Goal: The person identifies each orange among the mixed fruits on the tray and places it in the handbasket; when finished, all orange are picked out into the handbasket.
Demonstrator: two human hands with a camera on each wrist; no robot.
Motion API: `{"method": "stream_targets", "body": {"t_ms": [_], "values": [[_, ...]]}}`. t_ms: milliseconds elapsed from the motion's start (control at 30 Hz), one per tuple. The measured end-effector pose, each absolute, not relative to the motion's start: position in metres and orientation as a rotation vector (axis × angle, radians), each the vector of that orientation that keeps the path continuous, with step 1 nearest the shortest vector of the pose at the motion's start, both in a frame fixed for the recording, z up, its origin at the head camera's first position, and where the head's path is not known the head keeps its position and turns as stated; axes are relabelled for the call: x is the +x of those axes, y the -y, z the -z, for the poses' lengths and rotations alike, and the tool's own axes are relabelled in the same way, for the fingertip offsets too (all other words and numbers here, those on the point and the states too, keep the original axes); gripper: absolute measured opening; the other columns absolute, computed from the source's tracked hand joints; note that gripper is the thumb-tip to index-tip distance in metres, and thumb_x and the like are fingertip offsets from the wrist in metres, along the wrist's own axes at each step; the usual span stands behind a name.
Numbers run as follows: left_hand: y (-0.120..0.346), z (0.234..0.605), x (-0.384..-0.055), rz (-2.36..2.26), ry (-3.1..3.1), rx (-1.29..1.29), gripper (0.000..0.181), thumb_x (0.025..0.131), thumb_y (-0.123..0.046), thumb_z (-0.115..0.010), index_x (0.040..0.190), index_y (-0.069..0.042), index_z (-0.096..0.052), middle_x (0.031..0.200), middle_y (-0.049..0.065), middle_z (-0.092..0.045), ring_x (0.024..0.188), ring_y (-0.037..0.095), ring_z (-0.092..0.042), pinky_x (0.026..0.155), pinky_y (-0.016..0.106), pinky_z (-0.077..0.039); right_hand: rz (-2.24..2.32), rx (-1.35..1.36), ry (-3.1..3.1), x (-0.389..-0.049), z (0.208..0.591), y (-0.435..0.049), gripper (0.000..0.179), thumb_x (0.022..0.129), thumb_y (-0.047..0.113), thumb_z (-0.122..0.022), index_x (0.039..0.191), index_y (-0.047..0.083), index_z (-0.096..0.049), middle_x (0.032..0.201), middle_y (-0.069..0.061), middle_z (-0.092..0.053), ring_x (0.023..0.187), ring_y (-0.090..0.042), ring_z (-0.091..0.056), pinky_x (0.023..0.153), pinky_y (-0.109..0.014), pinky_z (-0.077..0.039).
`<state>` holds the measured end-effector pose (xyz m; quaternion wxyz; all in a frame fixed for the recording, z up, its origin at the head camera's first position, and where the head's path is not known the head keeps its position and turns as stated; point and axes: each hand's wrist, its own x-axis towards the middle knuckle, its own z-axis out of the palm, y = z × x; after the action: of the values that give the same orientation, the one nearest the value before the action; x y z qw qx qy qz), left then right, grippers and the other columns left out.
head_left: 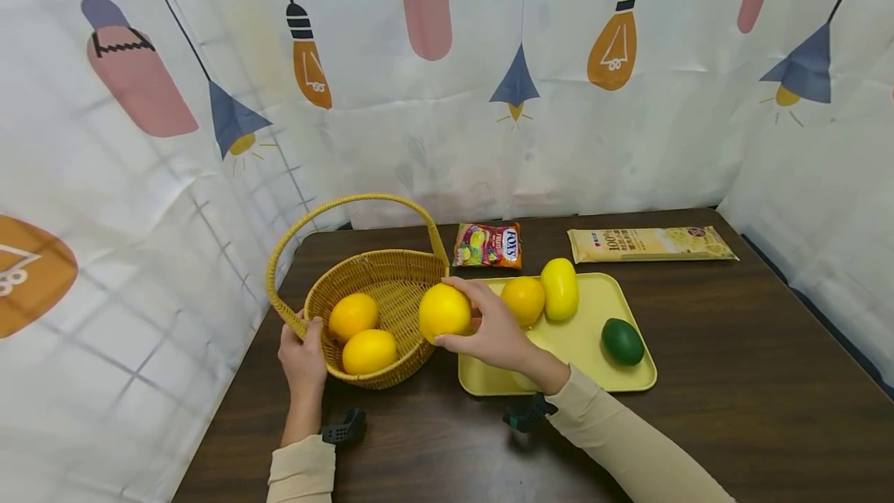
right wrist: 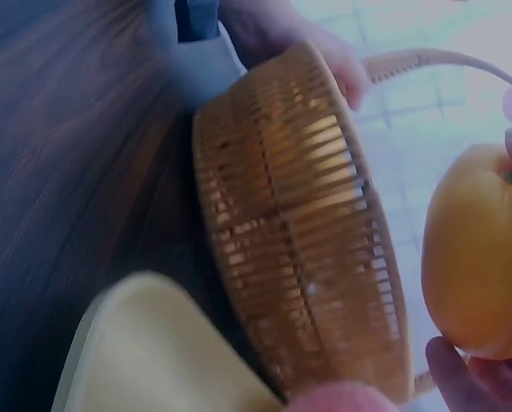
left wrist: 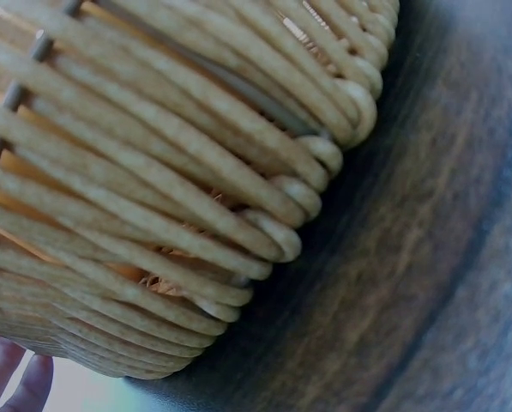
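Note:
A yellow woven basket [head_left: 408, 274] with a tall arched handle stands on the left of the table. Two yellow fruits [head_left: 370, 352] lie inside it. My left hand [head_left: 304, 355] grips the basket's left rim at the foot of the handle; in the left wrist view the woven side [left wrist: 153, 180] hides most of that hand. A round, smooth yellow fruit [head_left: 445, 312] is pinched between the thumb and fingers of my right hand [head_left: 492, 332], at the basket's right rim. In the right wrist view this held fruit [right wrist: 478, 257] shows a dimple at its stem.
Right of the basket is a pale yellow tray [head_left: 559, 379] bearing an orange-yellow round fruit [head_left: 524, 300], a long yellow fruit [head_left: 560, 289] and a dark green fruit [head_left: 622, 341]. Behind lie a red candy bag [head_left: 487, 245] and a long beige packet [head_left: 649, 244]. Patterned curtains surround the table.

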<state>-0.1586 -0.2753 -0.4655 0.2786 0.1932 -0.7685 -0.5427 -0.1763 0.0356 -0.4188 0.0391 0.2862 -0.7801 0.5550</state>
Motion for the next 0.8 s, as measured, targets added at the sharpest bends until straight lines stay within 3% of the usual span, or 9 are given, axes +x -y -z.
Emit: {"method": "stream_targets", "body": {"t_ms": [300,333,500,567,800], "values": [[0.275,0.467,-0.160,1.438,2.063,0.518,0.041,0.099,-0.030,-0.052,0.130,-0.003,-0.059,0.111,0.011,-0.057,0.087,0.014,-0.053,0.063,0.011,-0.042,-1.647,0.940,2.447,-0.193,0.415,-0.003,0.079,0.075,0.041,-0.083,0.144,0.035,-0.045,0.126,0.001,-0.051,0.099,-0.016,-0.056,0.081,-0.040,-0.053],[0.275,0.467,-0.160,1.437,2.063,0.515,0.041,0.099,-0.030,-0.052,0.129,-0.003,-0.059,0.110,0.011,-0.057,0.086,0.013,-0.053,0.063,0.011,-0.042,-1.615,0.935,2.463,-0.195,0.415,-0.001,0.080,0.075,0.042,-0.083,0.144,0.034,-0.044,0.128,0.001,-0.052,0.100,-0.016,-0.056,0.087,-0.042,-0.052],[0.275,0.467,-0.159,1.437,2.060,0.515,0.042,0.099,-0.031,-0.052,0.129,-0.003,-0.059,0.109,0.010,-0.057,0.085,0.012,-0.052,0.062,0.010,-0.042,-1.494,0.931,2.546,-0.206,0.411,0.014,0.083,0.075,0.046,-0.082,0.146,0.029,-0.044,0.134,0.000,-0.052,0.108,-0.016,-0.055,0.090,-0.038,-0.049],[0.275,0.468,-0.159,1.426,2.059,0.523,0.041,0.099,-0.031,-0.053,0.129,-0.004,-0.060,0.109,0.009,-0.057,0.084,0.011,-0.052,0.062,0.010,-0.042,-1.468,0.929,2.587,-0.210,0.411,0.019,0.084,0.075,0.046,-0.082,0.146,0.028,-0.043,0.135,-0.001,-0.051,0.107,-0.017,-0.055,0.085,-0.036,-0.050],[0.275,0.468,-0.159,1.427,2.060,0.521,0.041,0.099,-0.031,-0.052,0.129,-0.004,-0.060,0.105,0.005,-0.056,0.082,0.012,-0.053,0.061,0.011,-0.042,-1.384,0.891,2.710,-0.226,0.411,0.035,0.082,0.076,0.048,-0.080,0.146,0.025,-0.043,0.136,-0.005,-0.049,0.107,-0.019,-0.055,0.085,-0.036,-0.049]]}}
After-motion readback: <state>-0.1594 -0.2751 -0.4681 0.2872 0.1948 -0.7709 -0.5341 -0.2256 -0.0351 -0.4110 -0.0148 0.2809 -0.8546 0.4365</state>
